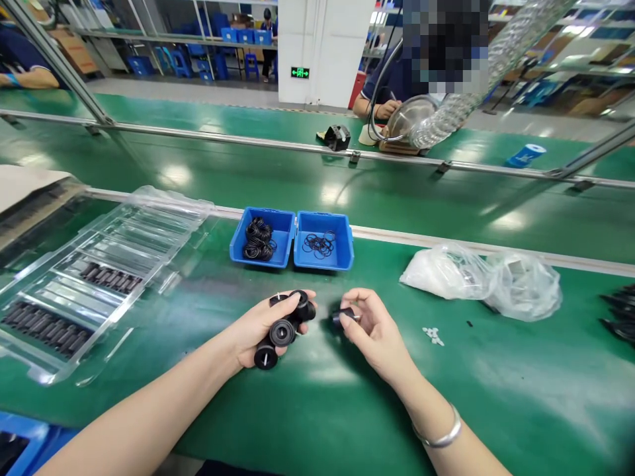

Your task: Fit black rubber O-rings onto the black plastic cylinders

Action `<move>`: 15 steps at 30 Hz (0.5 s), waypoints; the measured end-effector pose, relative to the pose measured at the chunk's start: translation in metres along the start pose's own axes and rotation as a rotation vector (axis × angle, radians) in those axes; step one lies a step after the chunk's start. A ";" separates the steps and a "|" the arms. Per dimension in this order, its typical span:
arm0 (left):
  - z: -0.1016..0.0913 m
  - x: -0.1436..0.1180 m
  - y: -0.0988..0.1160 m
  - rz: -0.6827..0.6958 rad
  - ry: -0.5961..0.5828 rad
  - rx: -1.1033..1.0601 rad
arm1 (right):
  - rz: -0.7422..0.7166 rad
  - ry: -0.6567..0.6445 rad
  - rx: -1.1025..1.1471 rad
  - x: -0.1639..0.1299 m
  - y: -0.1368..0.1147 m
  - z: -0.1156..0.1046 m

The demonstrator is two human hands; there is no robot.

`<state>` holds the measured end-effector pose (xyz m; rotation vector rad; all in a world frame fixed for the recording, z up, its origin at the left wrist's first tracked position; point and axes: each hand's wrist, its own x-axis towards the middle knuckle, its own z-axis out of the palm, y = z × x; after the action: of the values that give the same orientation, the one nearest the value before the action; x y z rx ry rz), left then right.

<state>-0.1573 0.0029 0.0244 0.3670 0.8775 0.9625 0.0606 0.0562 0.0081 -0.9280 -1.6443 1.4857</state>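
We see two bins (297,239) side by side behind our hands, trays (89,284) to the left, bags (486,281) to the right.

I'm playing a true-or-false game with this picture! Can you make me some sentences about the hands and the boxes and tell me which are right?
1. The left hand holds several black round parts. True.
2. The right hand is empty. False: it pinches one small black part.
3. Two blue bins sit side by side. True.
4. The bins hold white screws. False: black rings.
5. The right wrist wears a bracelet. True.
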 end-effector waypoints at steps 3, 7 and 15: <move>0.000 -0.001 -0.002 -0.025 -0.013 0.010 | -0.056 -0.012 -0.205 -0.001 0.000 0.002; 0.005 -0.004 -0.003 -0.088 -0.033 0.128 | -0.142 -0.087 -0.405 0.002 -0.009 0.004; 0.014 -0.013 -0.005 -0.143 -0.096 0.300 | -0.168 -0.458 -0.499 0.011 -0.038 0.010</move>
<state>-0.1475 -0.0093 0.0364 0.5935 0.9483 0.6759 0.0446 0.0580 0.0457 -0.7015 -2.4380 1.2518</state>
